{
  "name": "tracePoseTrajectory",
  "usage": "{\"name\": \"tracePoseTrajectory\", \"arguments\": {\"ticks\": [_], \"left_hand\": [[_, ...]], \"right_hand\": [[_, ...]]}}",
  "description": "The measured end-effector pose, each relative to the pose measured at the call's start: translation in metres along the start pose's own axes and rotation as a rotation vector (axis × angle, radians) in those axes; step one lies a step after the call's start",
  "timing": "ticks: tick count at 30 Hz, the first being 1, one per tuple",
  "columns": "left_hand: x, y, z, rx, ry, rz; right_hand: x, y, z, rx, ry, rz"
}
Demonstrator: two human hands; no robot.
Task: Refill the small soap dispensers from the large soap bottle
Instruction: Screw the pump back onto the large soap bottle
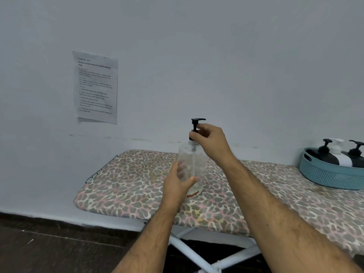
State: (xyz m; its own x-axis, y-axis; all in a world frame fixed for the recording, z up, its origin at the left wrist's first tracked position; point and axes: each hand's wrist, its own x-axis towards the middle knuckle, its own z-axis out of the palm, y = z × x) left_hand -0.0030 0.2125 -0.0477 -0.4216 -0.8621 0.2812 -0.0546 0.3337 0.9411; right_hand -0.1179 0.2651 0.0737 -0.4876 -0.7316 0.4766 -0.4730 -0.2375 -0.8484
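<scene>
Everything here I place against the clear bottle (192, 164), which stands upright on my leopard-print ironing board (128, 186), near the board's far edge by the white wall.

Far to the left of the bottle and higher up, a printed sheet (96, 87) is stuck to the wall; its text is too blurred for me to read. Below it, at the board's left end, a thin wire rack edge (100, 168) sticks out, well left of the bottle.

My left hand (177, 186) wraps the bottle's lower body from the left, thumb across the front and fingers curled round behind, seen through the clear plastic. A reddish label strip shows at the bottle's base, just under my thumb.

At the bottle's top sits a black pump (197, 125), its nozzle pointing right. My right hand (211, 140) comes in from the right and pinches the pump's collar at the bottle's neck, thumb and fingertips closed on it.

Well to the right of the bottle, at the board's far right, a blue ribbed basket (327, 174) holds three dispensers (342, 156) leaning back: two dark ones with black pumps and a white one between them.
</scene>
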Motion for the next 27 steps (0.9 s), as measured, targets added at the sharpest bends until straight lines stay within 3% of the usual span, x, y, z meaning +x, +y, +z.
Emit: {"name": "tracePoseTrajectory", "arguments": {"ticks": [9, 13, 22, 27], "left_hand": [[0.006, -0.003, -0.003, -0.023, -0.049, -0.011], [0.009, -0.004, -0.006, -0.043, -0.081, -0.022], [0.013, 0.007, -0.013, -0.051, -0.175, 0.008], [0.021, 0.048, -0.008, -0.141, -0.066, 0.093]], "right_hand": [[0.004, 0.009, 0.000, 0.009, 0.008, 0.052], [0.006, 0.002, -0.004, 0.180, -0.066, 0.091], [0.006, 0.008, -0.007, 0.249, -0.073, -0.008], [0.008, 0.006, -0.010, 0.164, -0.072, -0.024]]}}
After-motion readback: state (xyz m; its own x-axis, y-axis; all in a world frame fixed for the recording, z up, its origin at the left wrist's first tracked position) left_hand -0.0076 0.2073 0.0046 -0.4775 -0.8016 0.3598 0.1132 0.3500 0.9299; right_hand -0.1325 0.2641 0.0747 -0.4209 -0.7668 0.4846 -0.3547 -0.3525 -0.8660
